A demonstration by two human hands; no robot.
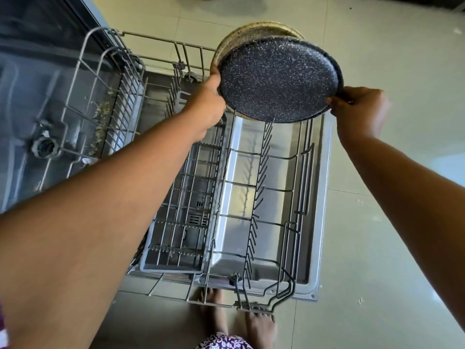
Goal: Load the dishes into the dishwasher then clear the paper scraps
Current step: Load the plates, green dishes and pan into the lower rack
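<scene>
Head view shows the left hand [210, 96] and right hand [357, 109] gripping opposite rims of a dark speckled plate [279, 79], with a cream plate [251, 31] behind it, at the lower rack's [305, 172] far end; each plate is best seated upright in its own tine gap.

The plate [276, 79] is blue-black, flecked all over with fine white speckles. The rear plate [251, 30] is cream with brownish mottling along its rim. The rack [263, 172] is grey wire with darker tines. The door [239, 197] is shiny silver. The floor [377, 222] is pale greenish-beige tile with thin lighter joints, dotted with white scraps [360, 300]. The cloth [224, 342] is purple with a white swirling print.
</scene>
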